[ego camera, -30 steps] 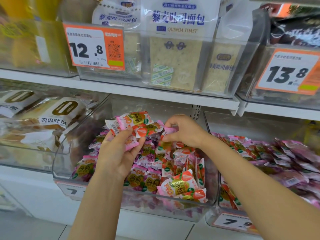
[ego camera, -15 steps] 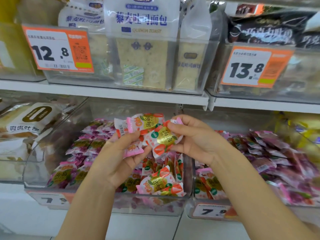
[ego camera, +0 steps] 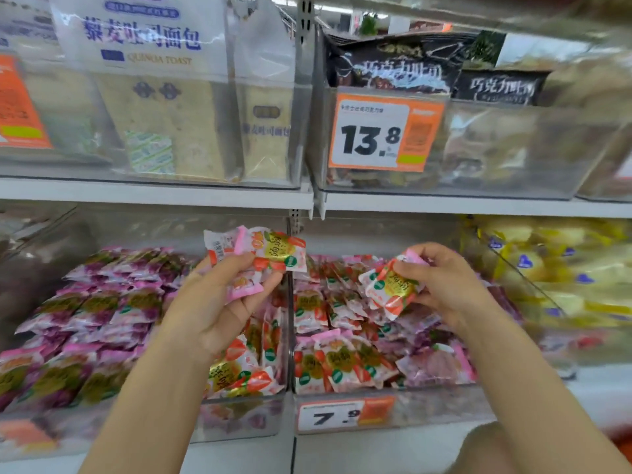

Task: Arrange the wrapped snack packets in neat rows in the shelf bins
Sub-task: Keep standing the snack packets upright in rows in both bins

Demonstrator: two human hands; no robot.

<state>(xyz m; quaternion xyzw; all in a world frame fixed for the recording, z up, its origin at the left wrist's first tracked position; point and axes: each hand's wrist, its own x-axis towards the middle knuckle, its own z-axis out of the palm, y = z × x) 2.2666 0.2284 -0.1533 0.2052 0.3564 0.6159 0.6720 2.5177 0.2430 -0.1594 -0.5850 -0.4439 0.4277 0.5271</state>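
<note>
Holding snacks at the shelf: left grip (ego camera: 219,302) clamps several packets (ego camera: 270,251) above the left bin (ego camera: 239,417); right grip (ego camera: 444,285) pinches one packet (ego camera: 390,289) over the right bin (ego camera: 444,401), best set upright, label forward, against its row.

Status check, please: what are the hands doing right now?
Left hand grips several packets. Right hand pinches one packet over right bin. Nothing in the way.

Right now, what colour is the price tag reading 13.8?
The 13.8 price tag is white on orange, with black numerals; head view.
</note>
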